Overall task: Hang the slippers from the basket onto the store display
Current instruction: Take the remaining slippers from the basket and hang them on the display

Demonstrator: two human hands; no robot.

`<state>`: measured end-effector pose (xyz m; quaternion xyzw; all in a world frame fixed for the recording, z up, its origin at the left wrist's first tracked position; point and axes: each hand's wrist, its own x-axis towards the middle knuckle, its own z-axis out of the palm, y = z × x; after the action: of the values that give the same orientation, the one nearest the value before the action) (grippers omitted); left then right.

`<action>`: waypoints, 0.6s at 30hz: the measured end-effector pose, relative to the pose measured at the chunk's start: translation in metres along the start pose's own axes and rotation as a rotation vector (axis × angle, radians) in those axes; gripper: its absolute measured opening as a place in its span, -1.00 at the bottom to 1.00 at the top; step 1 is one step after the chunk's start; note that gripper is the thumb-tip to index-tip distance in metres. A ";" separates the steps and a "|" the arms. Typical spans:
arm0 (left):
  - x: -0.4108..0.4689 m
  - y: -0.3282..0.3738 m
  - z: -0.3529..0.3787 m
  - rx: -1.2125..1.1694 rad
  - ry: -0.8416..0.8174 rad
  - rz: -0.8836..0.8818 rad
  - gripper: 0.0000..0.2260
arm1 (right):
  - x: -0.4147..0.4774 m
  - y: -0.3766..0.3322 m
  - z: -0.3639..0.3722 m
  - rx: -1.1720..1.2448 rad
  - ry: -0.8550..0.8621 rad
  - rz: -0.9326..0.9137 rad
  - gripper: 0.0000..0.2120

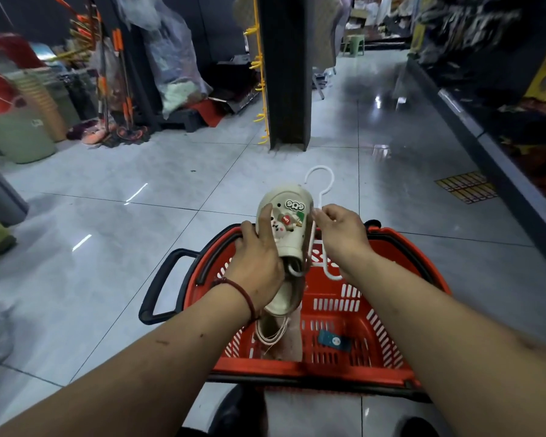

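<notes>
Slippers (284, 228), cream with charms on top and seemingly a pair, are held just above the red basket (297, 370) that stands on the floor. My left hand (256, 260) grips them from the side, fingers curled round the upper one. My right hand (341, 234) pinches the neck of the white hanger (320, 181) beside them. I would seat the pair firmly, keep the hook free, then carry it to the yellow hooks (259, 63) on the dark pillar (286, 74). Both forearms reach forward, close together.
</notes>
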<state>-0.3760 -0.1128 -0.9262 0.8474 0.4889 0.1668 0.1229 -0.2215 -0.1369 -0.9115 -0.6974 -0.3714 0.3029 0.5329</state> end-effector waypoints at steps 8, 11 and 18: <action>-0.001 -0.014 -0.012 0.086 -0.050 0.011 0.14 | -0.005 0.002 -0.017 -0.076 -0.176 -0.087 -0.69; 0.000 -0.011 -0.012 0.075 -0.051 0.070 0.19 | -0.006 0.002 -0.016 -0.079 -0.195 -0.089 -0.71; 0.003 0.013 -0.008 0.309 0.013 0.173 -0.04 | -0.012 0.003 -0.002 0.085 -0.286 -0.034 -0.74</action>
<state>-0.3675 -0.1161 -0.9138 0.8939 0.4350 0.1052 -0.0270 -0.2257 -0.1488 -0.9133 -0.6176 -0.4422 0.4057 0.5084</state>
